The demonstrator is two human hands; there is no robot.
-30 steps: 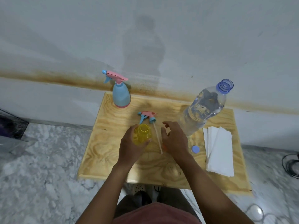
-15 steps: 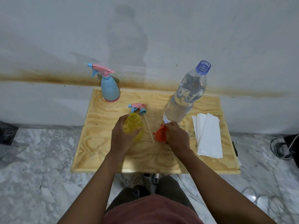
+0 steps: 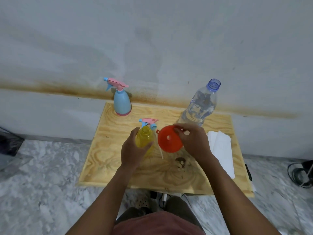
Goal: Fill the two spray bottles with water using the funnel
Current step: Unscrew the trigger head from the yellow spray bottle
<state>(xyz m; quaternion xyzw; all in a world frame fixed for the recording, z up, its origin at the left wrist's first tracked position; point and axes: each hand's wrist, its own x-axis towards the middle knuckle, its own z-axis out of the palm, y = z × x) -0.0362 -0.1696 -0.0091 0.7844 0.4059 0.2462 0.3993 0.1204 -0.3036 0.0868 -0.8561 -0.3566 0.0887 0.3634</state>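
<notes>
My left hand (image 3: 133, 150) grips a yellow spray bottle (image 3: 144, 137) that stands upright on the wooden table (image 3: 118, 167) with its neck open. Its pink and blue spray head (image 3: 149, 122) lies on the table just behind it, the dip tube running toward me. My right hand (image 3: 193, 141) holds an orange funnel (image 3: 169, 139) by its rim, wide mouth up, just right of the yellow bottle. A blue spray bottle (image 3: 122, 103) with its pink trigger head on stands at the back left. A clear, uncapped water bottle (image 3: 200, 106) stands at the back right.
A stack of white paper napkins (image 3: 221, 148) lies on the right side of the table. The wall runs directly behind the table. The floor is marble; cables (image 3: 299, 173) lie on it to the right, and a dark bag (image 3: 8, 143) sits at the left.
My right hand has picked the orange funnel up off the table and brought it beside the yellow bottle. My left hand stays on that bottle.
</notes>
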